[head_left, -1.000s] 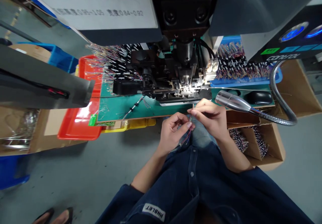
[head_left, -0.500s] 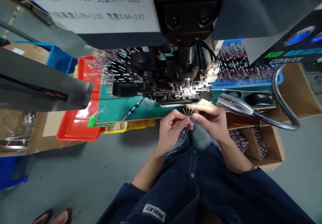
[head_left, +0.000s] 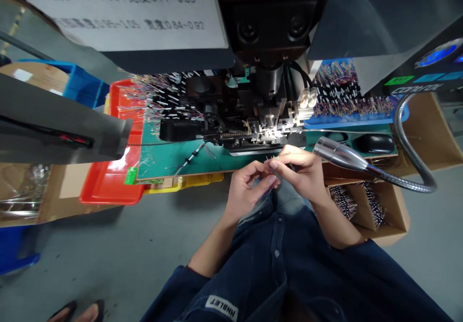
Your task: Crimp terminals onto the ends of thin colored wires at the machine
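Observation:
Thin coloured wires point(head_left: 269, 188) are pinched between my two hands, just in front of the green table edge. My left hand point(head_left: 249, 187) is closed on the lower part of the wires, thumb against fingers. Thumb and forefinger of my right hand point(head_left: 298, 167) press on their upper ends, where only small coloured tips show. Right behind my hands stands a crimping machine point(head_left: 269, 133) with its small metal tooling lit up. On the green table point(head_left: 227, 163) to the left lies a black-and-white cable point(head_left: 191, 158) with frayed thin wires.
Red trays point(head_left: 112, 182) stand at the left, and a blue tray of wire bundles point(head_left: 340, 119) at the back right. A flexible lamp point(head_left: 338, 153) reaches in close to my right hand. Below it is a cardboard box point(head_left: 392, 225) with more bundles.
My right fingers have moved slightly left and closed over the upper wire ends, which were fanned out and visible before. The hands are now closer together.

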Tool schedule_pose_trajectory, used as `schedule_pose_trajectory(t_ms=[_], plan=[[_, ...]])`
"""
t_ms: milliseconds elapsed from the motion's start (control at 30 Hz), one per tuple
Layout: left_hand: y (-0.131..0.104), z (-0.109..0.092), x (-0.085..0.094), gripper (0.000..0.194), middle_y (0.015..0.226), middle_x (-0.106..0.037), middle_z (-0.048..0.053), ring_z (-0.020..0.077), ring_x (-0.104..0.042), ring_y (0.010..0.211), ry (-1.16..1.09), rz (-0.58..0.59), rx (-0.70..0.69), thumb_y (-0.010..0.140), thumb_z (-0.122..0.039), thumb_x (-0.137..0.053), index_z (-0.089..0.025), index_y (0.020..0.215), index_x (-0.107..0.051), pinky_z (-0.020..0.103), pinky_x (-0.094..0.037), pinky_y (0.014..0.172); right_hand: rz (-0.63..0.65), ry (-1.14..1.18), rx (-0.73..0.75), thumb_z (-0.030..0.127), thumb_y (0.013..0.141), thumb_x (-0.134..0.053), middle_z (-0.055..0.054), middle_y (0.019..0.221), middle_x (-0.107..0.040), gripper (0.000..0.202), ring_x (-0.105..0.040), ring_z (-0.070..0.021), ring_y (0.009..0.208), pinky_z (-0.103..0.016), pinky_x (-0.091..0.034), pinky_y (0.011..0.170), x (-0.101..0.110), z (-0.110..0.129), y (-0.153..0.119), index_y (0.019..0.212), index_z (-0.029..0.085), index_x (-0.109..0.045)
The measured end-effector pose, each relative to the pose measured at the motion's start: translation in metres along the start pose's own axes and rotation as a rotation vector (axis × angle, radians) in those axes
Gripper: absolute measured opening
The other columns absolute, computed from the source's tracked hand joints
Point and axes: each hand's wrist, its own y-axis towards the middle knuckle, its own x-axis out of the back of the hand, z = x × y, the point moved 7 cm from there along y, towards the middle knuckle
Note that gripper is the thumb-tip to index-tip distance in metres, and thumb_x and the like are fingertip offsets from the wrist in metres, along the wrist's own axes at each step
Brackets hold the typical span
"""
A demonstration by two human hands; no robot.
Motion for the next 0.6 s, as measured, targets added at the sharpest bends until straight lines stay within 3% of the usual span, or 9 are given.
schedule_pose_trajectory(t_ms=[133, 233, 400, 600], plan=[[0.003, -0.008, 0.002, 0.028, 0.086, -0.085, 0.003, 0.0194, -0.079, 0.078, 0.032, -0.044, -0.066, 0.101, -0.045, -0.095, -0.022, 0.096, -0.080, 0.033, -0.065, 0.080, 0.020, 0.008, -0.019, 0.044, 0.108, -0.088, -0.002, 0.075, -0.078, 0.019, -0.068, -0.0195, 0.069, -0.037, -0.055, 0.066, -0.001, -0.005, -0.001, 0.105, 0.028, -0.097], [0.008, -0.005, 0.004, 0.029, 0.082, -0.083, 0.001, 0.0174, -0.078, 0.071, -0.044, -0.095, -0.049, 0.101, -0.046, -0.095, -0.022, 0.095, -0.079, 0.030, -0.064, 0.074, 0.036, 0.029, -0.070, 0.044, 0.107, -0.088, -0.001, 0.076, -0.080, 0.025, -0.068, -0.0195, 0.069, -0.036, -0.055, 0.066, -0.001, -0.013, -0.003, 0.126, 0.029, -0.096], [0.012, 0.000, 0.002, 0.044, 0.075, -0.078, 0.000, 0.0174, -0.074, 0.065, -0.079, -0.175, -0.056, 0.094, -0.056, -0.100, -0.021, 0.085, -0.073, 0.032, -0.065, 0.069, 0.001, 0.046, -0.076, 0.039, 0.109, -0.084, -0.002, 0.073, -0.081, 0.018, -0.070, -0.0189, 0.064, -0.036, -0.058, 0.066, -0.004, -0.015, -0.005, 0.109, 0.028, -0.098], [0.012, 0.009, 0.002, 0.034, 0.087, -0.080, 0.001, 0.0164, -0.074, 0.072, -0.080, -0.231, -0.116, 0.102, -0.051, -0.094, -0.023, 0.095, -0.077, 0.031, -0.066, 0.075, -0.096, 0.060, -0.162, 0.045, 0.104, -0.089, -0.002, 0.072, -0.079, 0.019, -0.067, -0.0184, 0.061, -0.035, -0.060, 0.063, -0.008, -0.019, -0.003, 0.100, 0.029, -0.099]])
